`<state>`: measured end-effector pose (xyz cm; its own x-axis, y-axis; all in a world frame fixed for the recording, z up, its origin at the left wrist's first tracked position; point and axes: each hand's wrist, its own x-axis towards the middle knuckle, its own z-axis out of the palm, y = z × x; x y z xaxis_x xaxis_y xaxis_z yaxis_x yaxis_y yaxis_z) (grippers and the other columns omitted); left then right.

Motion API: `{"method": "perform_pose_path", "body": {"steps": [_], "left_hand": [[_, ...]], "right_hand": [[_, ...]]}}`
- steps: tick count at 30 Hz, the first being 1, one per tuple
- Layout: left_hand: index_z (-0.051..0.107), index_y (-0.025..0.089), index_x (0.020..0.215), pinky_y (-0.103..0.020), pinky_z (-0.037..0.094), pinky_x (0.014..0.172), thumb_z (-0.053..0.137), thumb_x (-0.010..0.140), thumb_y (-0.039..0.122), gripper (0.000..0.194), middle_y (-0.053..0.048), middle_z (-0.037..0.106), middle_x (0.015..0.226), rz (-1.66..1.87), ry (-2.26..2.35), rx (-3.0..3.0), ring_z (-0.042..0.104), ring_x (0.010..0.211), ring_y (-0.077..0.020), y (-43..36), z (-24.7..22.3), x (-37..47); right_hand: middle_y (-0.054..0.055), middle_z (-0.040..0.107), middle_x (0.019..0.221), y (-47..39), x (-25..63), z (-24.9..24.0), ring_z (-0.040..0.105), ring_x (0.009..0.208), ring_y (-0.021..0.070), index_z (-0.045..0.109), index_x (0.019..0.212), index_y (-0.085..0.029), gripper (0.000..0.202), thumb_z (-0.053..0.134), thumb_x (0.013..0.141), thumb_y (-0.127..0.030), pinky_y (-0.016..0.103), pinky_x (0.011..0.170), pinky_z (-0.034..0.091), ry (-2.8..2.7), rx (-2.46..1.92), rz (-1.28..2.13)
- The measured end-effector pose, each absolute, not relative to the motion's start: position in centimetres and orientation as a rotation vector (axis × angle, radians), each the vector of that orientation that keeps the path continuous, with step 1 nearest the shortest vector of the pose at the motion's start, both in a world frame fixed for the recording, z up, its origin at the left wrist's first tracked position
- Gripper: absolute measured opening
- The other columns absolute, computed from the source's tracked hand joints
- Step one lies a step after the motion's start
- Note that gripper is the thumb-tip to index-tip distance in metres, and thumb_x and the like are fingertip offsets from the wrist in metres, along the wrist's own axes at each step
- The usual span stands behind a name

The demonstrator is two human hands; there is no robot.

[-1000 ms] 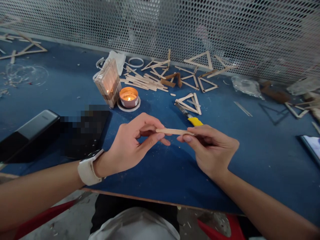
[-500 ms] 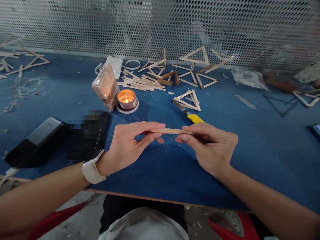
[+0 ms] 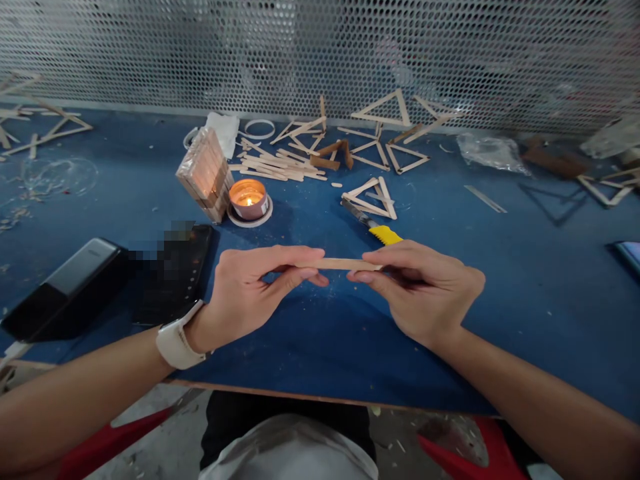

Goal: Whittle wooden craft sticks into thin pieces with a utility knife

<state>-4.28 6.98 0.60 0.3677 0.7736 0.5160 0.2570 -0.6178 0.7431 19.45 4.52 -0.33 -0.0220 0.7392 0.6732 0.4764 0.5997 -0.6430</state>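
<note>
A pale wooden popsicle stick (image 3: 343,264) is stretched level between my two hands, above the blue table. My left hand (image 3: 260,283) pinches one end between thumb and fingers. The other end is gripped the same way by my right hand (image 3: 423,287). Just beyond my right fingers lies a utility knife with a yellow handle (image 3: 385,235); its blade end touches or overlaps a small triangle of sticks (image 3: 373,195). A lit candle in a tin (image 3: 249,200) burns beyond my left hand, beside a wrapped pack of sticks (image 3: 205,175).
Loose sticks (image 3: 275,165) and several stick triangles (image 3: 407,159) lie toward the perforated metal panel (image 3: 320,53). On the left are a black phone (image 3: 175,287) and a power bank (image 3: 65,287) with a cable. A clear plastic bag (image 3: 490,152) rests at the back right.
The view has shifted slightly, moving the table things a little left in the picture. My hands are marginally farther apart, still pinching the same stick, which now shows narrower.
</note>
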Motion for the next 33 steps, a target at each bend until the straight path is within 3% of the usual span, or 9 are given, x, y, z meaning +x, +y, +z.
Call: {"method": "perform_pose_path", "body": {"steps": [8,13,15,18,20,23,26,30,33], "left_hand": [[0.078,0.019,0.118,-0.013,0.062,0.078,0.075,0.096,0.013,0.023,0.0,0.085,0.094,1.22,0.819,2.051,0.082,0.081,-0.0094,7.2,0.3,-4.3],[0.061,0.015,0.137,-0.026,0.065,0.079,0.074,0.095,0.022,0.045,-0.007,0.079,0.105,1.06,0.577,1.859,0.079,0.085,-0.0154,7.3,0.3,-4.3],[0.062,0.015,0.129,-0.021,0.058,0.066,0.072,0.096,0.027,0.036,-0.003,0.075,0.094,0.924,0.611,1.897,0.071,0.074,-0.0113,7.3,0.5,-4.3],[0.066,0.015,0.107,-0.018,0.041,0.052,0.065,0.1,0.032,0.018,0.006,0.058,0.071,0.723,0.67,1.984,0.049,0.056,-0.0056,7.3,1.0,-4.3],[0.063,0.016,0.104,-0.019,0.035,0.05,0.061,0.102,0.033,0.017,0.008,0.048,0.067,0.602,0.694,1.964,0.041,0.054,-0.0058,7.2,1.2,-4.2],[0.059,0.018,0.106,-0.02,0.033,0.051,0.061,0.1,0.03,0.014,0.009,0.047,0.068,0.459,0.745,1.887,0.04,0.056,-0.0071,7.1,1.4,-4.1],[0.06,0.019,0.105,-0.021,0.032,0.053,0.058,0.101,0.034,0.016,0.007,0.046,0.07,0.391,0.752,1.696,0.038,0.058,-0.0084,7.5,1.6,-4.0],[0.066,0.016,0.088,-0.024,0.023,0.049,0.04,0.108,0.043,0.043,0.007,0.031,0.061,0.296,0.698,1.26,0.027,0.053,-0.0092,8.5,1.4,-4.1],[0.067,0.016,0.078,-0.026,0.017,0.047,0.04,0.107,0.042,0.047,0.007,0.027,0.055,0.272,0.702,1.099,0.02,0.048,-0.0082,8.9,1.1,-4.0]], "right_hand": [[-0.002,0.083,0.086,4.5,19.4,-0.5,0.077,0.065,0.0166,0.083,0.097,-0.03,0.021,0.091,0.083,-0.017,0.029,0.055,0.06,-1.618,-1.055,0.381],[-0.002,0.083,0.089,4.6,19.5,-0.2,0.077,0.069,0.0149,0.082,0.098,-0.03,0.024,0.09,0.083,-0.013,0.025,0.06,0.062,-1.77,-0.996,0.253],[-0.002,0.084,0.092,4.6,19.6,-0.1,0.077,0.071,0.014,0.082,0.101,-0.03,0.023,0.087,0.086,-0.013,0.023,0.063,0.064,-1.868,-0.92,0.256],[-0.002,0.084,0.093,4.5,19.6,-0.1,0.078,0.072,0.0124,0.082,0.104,-0.029,0.022,0.081,0.091,-0.011,0.021,0.068,0.065,-2.006,-0.837,0.275],[-0.001,0.084,0.093,4.6,19.5,-0.1,0.079,0.073,0.0125,0.082,0.105,-0.028,0.021,0.079,0.093,-0.012,0.02,0.069,0.065,-2.054,-0.825,0.292],[-0.002,0.084,0.092,4.7,19.4,-0.2,0.078,0.07,0.0133,0.082,0.103,-0.031,0.02,0.08,0.092,-0.014,0.021,0.067,0.065,-2.033,-0.886,0.313],[-0.002,0.084,0.09,4.9,19.4,-0.3,0.078,0.07,0.0146,0.083,0.101,-0.032,0.018,0.08,0.093,-0.016,0.024,0.065,0.065,-1.998,-0.957,0.338],[-0.003,0.083,0.088,5.3,19.5,-0.6,0.074,0.066,0.0134,0.084,0.097,-0.031,0.017,0.086,0.087,-0.017,0.023,0.061,0.063,-1.957,-1.014,0.439],[-0.003,0.082,0.086,5.5,19.6,-0.9,0.072,0.063,0.0127,0.083,0.094,-0.029,0.018,0.089,0.084,-0.016,0.023,0.057,0.06,-1.896,-1.054,0.541]]}}
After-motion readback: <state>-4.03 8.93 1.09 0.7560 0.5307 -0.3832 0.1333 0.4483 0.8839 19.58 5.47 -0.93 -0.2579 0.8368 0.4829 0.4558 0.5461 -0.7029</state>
